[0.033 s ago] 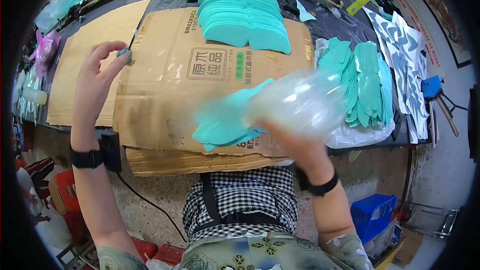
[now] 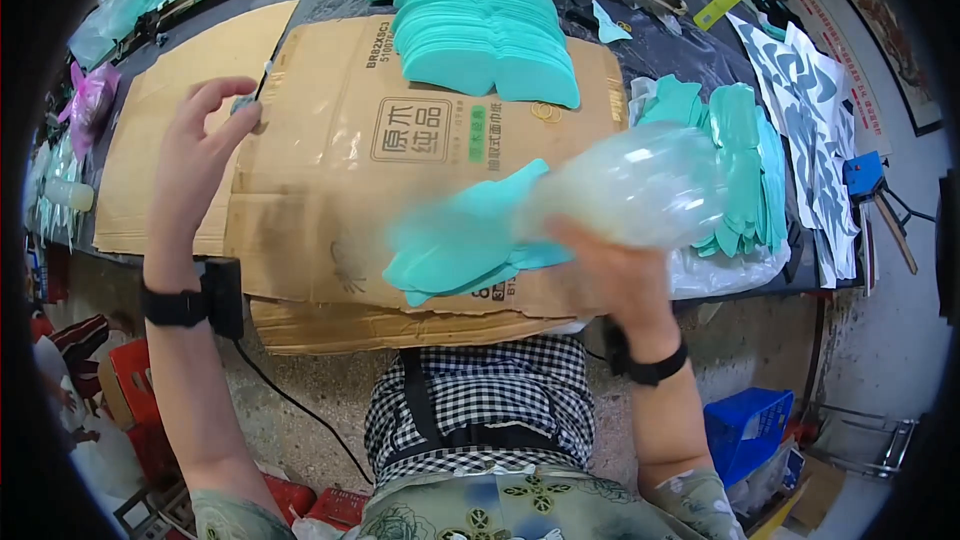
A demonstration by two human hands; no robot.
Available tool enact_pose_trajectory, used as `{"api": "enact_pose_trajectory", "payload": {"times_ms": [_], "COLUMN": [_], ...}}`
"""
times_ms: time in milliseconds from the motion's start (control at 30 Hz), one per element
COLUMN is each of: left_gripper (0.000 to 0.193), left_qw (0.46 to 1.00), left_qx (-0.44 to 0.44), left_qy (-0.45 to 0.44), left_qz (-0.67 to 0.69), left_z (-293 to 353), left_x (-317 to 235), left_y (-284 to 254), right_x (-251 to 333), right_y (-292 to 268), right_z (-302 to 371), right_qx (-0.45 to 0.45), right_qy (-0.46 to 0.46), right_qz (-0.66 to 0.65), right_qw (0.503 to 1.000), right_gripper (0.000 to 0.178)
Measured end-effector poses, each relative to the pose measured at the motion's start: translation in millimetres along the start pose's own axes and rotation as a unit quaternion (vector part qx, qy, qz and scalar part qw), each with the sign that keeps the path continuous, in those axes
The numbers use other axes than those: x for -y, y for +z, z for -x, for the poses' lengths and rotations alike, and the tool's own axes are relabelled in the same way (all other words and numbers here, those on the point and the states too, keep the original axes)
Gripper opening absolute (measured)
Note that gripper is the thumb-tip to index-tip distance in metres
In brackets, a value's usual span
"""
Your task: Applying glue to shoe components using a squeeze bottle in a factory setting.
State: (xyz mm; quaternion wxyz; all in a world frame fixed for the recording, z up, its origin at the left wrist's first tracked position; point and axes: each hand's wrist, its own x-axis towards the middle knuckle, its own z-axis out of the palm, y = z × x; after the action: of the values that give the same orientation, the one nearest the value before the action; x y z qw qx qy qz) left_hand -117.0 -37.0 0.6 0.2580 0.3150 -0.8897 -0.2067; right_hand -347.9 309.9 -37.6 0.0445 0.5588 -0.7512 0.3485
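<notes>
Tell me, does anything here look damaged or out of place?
The flattened cardboard box covering the table is worn and torn along its near edge. The right hand holds a clear plastic bag with teal pieces sticking out, blurred by motion.

Setting: small workshop. Surface [image 2: 690, 50] covered with flattened cardboard [image 2: 330, 170], stacked teal cut-out pieces [image 2: 490, 35] and patterned cut sheets [image 2: 810, 110]. Plastic crates [image 2: 745, 430] on bare concrete floor.
</notes>
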Motion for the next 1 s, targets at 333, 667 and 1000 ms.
{"api": "enact_pose_trajectory", "payload": {"times_ms": [333,667,1000], "left_gripper": [0.075,0.055,0.023], "left_qw": [0.992,0.979,0.925], "left_qx": [0.076,-0.002,0.009], "left_qy": [-0.033,0.161,-0.112], "left_qz": [-0.091,-0.127,0.362], "left_z": [-74,-78,81], "left_x": [-44,-77,-122], "left_y": [131,145,79], "right_x": [-33,-45,-29], "right_y": [-68,-79,-84], "right_z": [64,83,74], "right_qx": [-0.257,-0.275,-0.401], "right_qy": [0.322,0.318,0.246], "right_qz": [-0.331,-0.322,-0.369], "right_qw": [0.849,0.848,0.801], "right_gripper": [0.073,0.079,0.074]}}
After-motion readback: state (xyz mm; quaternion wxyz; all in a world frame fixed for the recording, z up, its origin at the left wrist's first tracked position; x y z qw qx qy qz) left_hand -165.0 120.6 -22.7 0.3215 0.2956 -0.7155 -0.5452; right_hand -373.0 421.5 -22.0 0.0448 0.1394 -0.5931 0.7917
